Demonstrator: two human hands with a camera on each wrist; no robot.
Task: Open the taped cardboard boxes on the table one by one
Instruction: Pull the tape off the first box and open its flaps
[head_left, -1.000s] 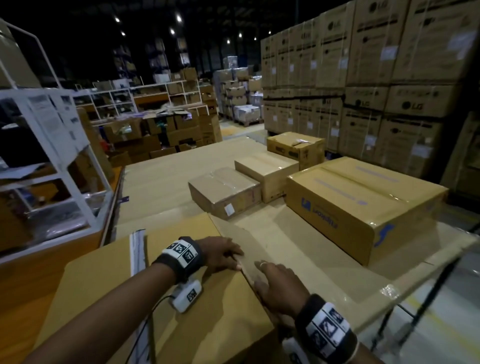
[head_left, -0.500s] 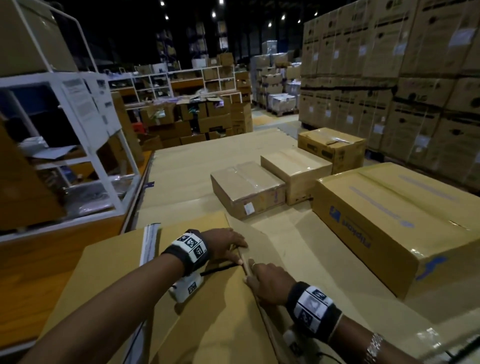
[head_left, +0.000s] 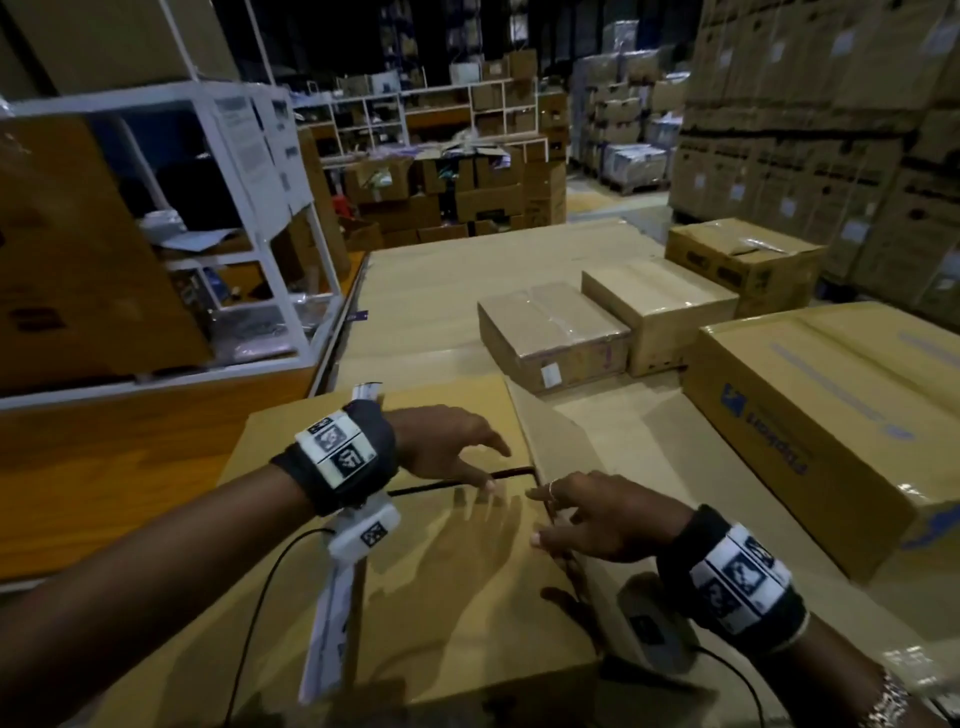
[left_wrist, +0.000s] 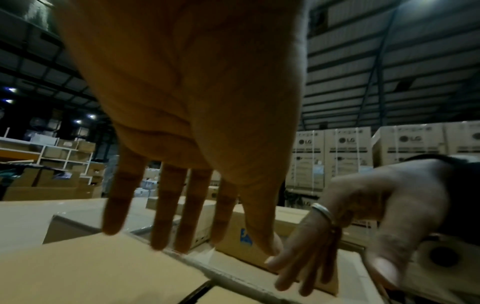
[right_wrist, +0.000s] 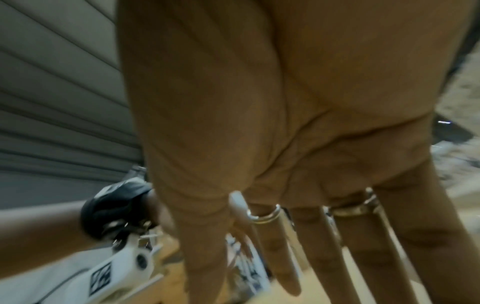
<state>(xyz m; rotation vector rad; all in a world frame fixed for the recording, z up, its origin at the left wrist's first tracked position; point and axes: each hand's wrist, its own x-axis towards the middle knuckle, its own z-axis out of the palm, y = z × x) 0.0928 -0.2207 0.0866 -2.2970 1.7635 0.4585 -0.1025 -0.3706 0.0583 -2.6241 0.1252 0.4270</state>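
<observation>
Two hands work at the nearest cardboard box (head_left: 395, 587), low in the head view's centre; its near end runs off the bottom edge. The right wrist view is blurred, showing little beyond a palm and ringed fingers (right_wrist: 267, 242). A dark slit (head_left: 457, 480) has parted between the box's top flaps, and a side flap (head_left: 540, 431) leans out to the right. Bare tabletop (head_left: 639, 431) lies beyond, before four other boxes (head_left: 550, 332) at centre right. The left hand (head_left: 441, 447) hovers palm down, fingers straight and spread, tips at the slit. The right hand (head_left: 608, 514) is loosely extended too, fingertips on the box's right edge, holding nothing.
</observation>
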